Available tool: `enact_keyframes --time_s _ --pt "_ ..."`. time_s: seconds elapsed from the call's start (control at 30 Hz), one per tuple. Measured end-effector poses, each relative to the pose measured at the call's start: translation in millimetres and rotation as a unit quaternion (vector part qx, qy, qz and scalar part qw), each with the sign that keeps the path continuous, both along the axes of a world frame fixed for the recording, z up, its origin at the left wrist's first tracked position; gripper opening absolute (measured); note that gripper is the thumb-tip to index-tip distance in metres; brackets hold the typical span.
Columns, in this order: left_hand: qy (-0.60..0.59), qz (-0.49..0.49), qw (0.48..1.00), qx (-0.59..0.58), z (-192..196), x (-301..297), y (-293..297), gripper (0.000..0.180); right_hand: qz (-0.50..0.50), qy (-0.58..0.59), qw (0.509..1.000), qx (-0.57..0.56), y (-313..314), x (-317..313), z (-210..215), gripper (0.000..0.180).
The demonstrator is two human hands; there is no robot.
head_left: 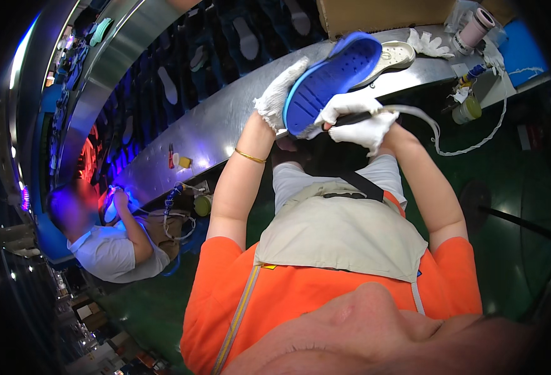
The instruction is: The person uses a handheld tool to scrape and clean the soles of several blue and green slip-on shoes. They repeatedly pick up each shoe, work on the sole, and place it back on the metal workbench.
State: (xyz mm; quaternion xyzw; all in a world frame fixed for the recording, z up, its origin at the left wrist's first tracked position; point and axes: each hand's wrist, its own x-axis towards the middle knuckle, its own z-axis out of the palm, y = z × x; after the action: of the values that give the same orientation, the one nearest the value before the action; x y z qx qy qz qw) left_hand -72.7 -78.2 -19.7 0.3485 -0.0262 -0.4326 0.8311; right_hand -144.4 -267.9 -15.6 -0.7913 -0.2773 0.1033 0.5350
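A blue clog [335,78] with a lighter blue rim is held up tilted in front of me, its inside facing up. My left hand [282,90], in a white knit glove, is closed along the clog's left side. My right hand [360,125], also gloved in white, is wrapped round a dark-handled tool [352,117] near the clog's lower end. From the handle runs a white-wrapped hose [416,112]. The tool's tip looks like a brush but is partly hidden by my fingers and the clog. Behind the clog, a cream clog [394,55] lies on the metal bench [250,90].
A conveyor [207,50] carrying shoe soles curves beyond the bench. At right lie a loose white glove [430,44], a pink cylinder [475,25] and a yellowish jar [467,109]. A cardboard box [375,15] stands behind. Another person [116,244] sits at left, holding a shoe.
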Motion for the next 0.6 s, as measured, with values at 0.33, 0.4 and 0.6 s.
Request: enact_keyframes --time_s 0.33,0.4,0.6 --pt "-0.028 -0.033 0.987 0.157 2.0 0.8 -9.9 0.042 -0.021 0.008 0.998 -0.066 -14.9 8.8 -11.6 0.016" --pt "-0.001 -0.038 0.985 0.169 -1.2 2.5 -7.7 0.043 -0.022 0.055 0.994 -0.097 -23.1 9.7 -8.8 0.018" --pt "0.013 -0.045 0.986 0.161 4.0 -4.0 -5.5 0.038 0.018 0.083 0.995 0.051 -35.5 11.4 11.3 0.017"
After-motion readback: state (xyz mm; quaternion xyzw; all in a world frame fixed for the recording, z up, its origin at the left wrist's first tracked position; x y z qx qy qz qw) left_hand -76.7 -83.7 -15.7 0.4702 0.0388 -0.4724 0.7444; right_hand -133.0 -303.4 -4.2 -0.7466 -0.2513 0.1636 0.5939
